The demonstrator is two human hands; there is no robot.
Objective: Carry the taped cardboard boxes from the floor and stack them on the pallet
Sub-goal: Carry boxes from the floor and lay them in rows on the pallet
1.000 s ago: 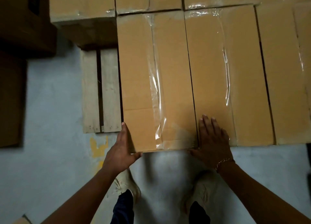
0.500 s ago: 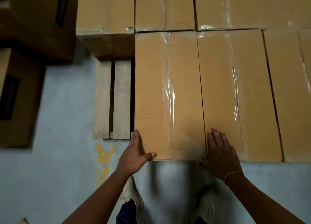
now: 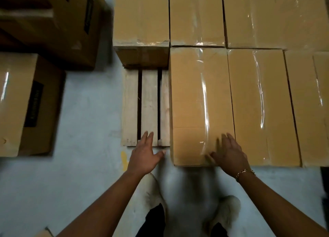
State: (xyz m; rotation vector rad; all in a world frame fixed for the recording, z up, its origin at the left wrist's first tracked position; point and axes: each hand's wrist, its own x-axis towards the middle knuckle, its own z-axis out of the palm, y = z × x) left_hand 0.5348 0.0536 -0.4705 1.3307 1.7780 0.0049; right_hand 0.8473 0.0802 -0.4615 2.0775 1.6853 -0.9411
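Head: right hand (image 3: 229,156) over box (image 3: 197,94) — left hand (image 3: 144,156) beside.

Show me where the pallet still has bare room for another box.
One free patch: the bare pallet slats, bordered behind by the rear-left box, on the right by the front-left box, and open on the left toward the floor. The left hand hangs over its near edge. Right of that, everything is packed edge to edge.

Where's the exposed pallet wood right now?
Head view, centre-left: the pale wooden pallet slats lie bare left of the taped brown cardboard box, just beyond the left hand.
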